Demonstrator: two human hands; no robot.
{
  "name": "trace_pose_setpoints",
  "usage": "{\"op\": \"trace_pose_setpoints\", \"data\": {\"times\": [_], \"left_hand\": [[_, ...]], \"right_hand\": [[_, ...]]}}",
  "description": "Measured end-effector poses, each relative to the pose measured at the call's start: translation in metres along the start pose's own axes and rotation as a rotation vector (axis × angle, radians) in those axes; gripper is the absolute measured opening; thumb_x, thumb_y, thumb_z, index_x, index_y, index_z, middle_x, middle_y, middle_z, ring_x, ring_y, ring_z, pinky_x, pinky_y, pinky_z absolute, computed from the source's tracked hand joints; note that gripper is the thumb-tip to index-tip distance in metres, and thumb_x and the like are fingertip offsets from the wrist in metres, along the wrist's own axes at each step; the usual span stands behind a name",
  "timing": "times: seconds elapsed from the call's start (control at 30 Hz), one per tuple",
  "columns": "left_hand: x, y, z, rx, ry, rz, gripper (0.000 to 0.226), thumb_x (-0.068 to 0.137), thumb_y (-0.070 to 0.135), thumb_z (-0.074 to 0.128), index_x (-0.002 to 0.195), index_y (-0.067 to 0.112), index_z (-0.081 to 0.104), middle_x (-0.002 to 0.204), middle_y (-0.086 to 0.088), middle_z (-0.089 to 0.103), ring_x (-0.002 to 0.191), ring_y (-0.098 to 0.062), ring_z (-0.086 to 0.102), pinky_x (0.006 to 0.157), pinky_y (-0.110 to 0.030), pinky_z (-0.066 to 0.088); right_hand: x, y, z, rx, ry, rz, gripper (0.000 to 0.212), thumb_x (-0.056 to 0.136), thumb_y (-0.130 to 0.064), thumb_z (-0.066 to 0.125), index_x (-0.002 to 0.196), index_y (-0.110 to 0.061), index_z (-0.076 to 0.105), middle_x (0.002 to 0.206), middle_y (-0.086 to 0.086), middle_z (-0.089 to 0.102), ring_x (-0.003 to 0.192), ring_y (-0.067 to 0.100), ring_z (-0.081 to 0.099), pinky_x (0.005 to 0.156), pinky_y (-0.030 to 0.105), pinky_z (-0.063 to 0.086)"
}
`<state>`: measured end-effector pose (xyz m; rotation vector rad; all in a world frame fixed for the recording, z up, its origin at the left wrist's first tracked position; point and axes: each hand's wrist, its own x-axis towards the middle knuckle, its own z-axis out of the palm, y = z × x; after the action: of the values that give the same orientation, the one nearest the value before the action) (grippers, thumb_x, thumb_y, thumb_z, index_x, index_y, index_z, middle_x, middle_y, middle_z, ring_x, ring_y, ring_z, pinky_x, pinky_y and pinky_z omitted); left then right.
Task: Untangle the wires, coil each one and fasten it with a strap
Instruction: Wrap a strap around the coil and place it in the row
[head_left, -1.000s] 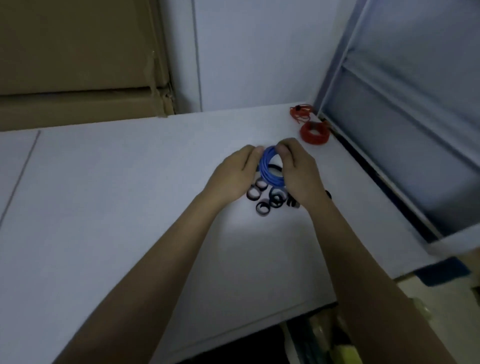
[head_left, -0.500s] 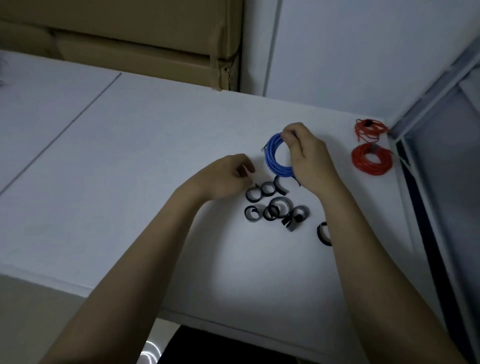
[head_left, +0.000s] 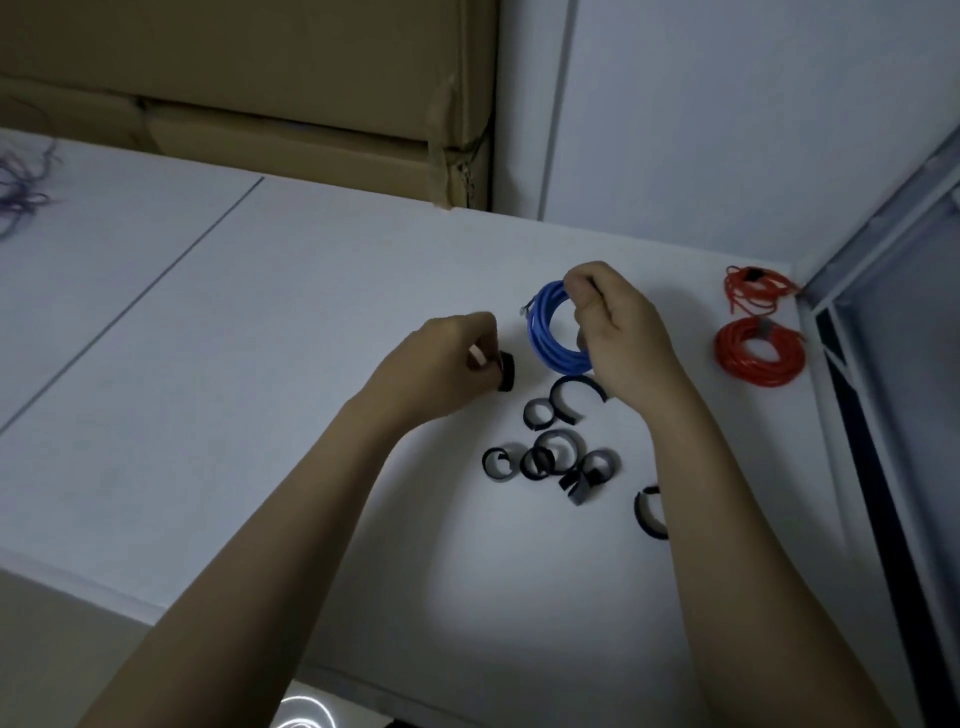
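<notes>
My right hand (head_left: 621, 332) grips a coiled blue wire (head_left: 545, 332) and holds it upright just above the white table (head_left: 260, 415). To its left, my left hand (head_left: 441, 364) pinches a curled black strap (head_left: 505, 370). Several more black straps (head_left: 550, 452) lie in a loose cluster on the table below both hands; one more strap (head_left: 647, 512) sits partly behind my right forearm. A coiled red wire (head_left: 758, 353) with a strap round it lies at the right, and a looser red wire bundle (head_left: 756, 288) sits behind it.
A tangle of purple wire (head_left: 21, 187) lies at the far left edge. Cardboard boxes (head_left: 260, 93) stand against the wall behind the table. A grey metal frame (head_left: 883, 364) borders the table on the right. The table's front edge (head_left: 156, 613) runs diagonally at lower left.
My left hand has let go of the blue coil and picked up a black strap from the cluster. My right hand keeps hold of the coil. The view has swung left and tilted.
</notes>
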<state>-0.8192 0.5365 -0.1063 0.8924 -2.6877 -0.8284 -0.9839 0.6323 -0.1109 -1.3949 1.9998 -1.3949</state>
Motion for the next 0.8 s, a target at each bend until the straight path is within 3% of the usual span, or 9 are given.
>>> {"op": "trace_pose_setpoints", "data": {"times": [0.17,0.3,0.37,0.47,0.57,0.67,0.8], "left_hand": [[0.024,0.020,0.000,-0.099,0.221,0.210,0.024,0.085,0.015,0.069,0.080,0.007,0.046,0.075,0.000,0.061,0.073,-0.023,0.062,0.063,-0.035,0.048],[0.043,0.025,0.012,-0.087,0.275,0.321,0.024,0.087,0.014,0.067,0.084,0.001,0.048,0.079,-0.008,0.060,0.073,-0.028,0.058,0.063,-0.042,0.047],[0.051,0.025,0.019,-0.100,0.299,0.339,0.022,0.088,0.013,0.066,0.085,0.001,0.048,0.081,-0.007,0.061,0.074,-0.026,0.059,0.063,-0.040,0.046],[0.062,0.025,0.025,-0.209,0.316,0.287,0.018,0.088,0.010,0.064,0.085,0.005,0.047,0.084,-0.004,0.063,0.068,-0.014,0.062,0.057,-0.026,0.046],[0.071,0.027,0.024,-0.461,0.256,0.206,0.020,0.086,0.003,0.066,0.082,0.008,0.048,0.077,0.009,0.059,0.057,-0.001,0.062,0.050,-0.011,0.042],[0.075,0.024,0.020,-0.667,0.146,0.124,0.021,0.084,-0.004,0.065,0.077,0.009,0.050,0.080,-0.002,0.062,0.058,-0.006,0.064,0.052,-0.016,0.049],[0.075,0.021,0.013,-0.767,0.071,0.071,0.016,0.091,0.007,0.063,0.079,0.008,0.052,0.087,-0.009,0.068,0.062,-0.015,0.068,0.053,-0.022,0.053]], "right_hand": [[-0.001,-0.008,0.001,0.154,0.093,0.037,0.024,0.103,-0.027,0.039,0.086,-0.032,0.053,0.059,-0.016,0.053,0.056,-0.001,0.049,0.055,0.009,0.038],[0.001,-0.004,-0.001,0.281,0.177,0.105,0.025,0.104,-0.027,0.037,0.091,-0.020,0.058,0.061,-0.020,0.057,0.059,-0.005,0.053,0.057,0.008,0.041],[0.004,-0.002,-0.003,0.303,0.205,0.120,0.026,0.104,-0.027,0.037,0.097,-0.014,0.059,0.061,-0.018,0.055,0.059,-0.004,0.052,0.058,0.011,0.042],[0.005,0.000,-0.007,0.325,0.200,0.107,0.027,0.104,-0.026,0.036,0.099,-0.012,0.059,0.063,-0.013,0.055,0.061,0.001,0.052,0.062,0.018,0.045],[0.004,0.001,-0.008,0.251,0.123,0.109,0.024,0.103,-0.026,0.038,0.093,-0.021,0.058,0.061,-0.017,0.055,0.059,-0.003,0.054,0.061,0.012,0.043],[0.004,0.002,-0.010,0.155,0.086,0.103,0.023,0.103,-0.026,0.040,0.086,-0.030,0.055,0.058,-0.019,0.052,0.056,-0.002,0.052,0.058,0.010,0.042],[0.002,0.000,-0.014,0.085,0.035,0.084,0.023,0.102,-0.026,0.042,0.082,-0.032,0.053,0.057,-0.019,0.052,0.053,-0.003,0.053,0.053,0.006,0.037]]}}
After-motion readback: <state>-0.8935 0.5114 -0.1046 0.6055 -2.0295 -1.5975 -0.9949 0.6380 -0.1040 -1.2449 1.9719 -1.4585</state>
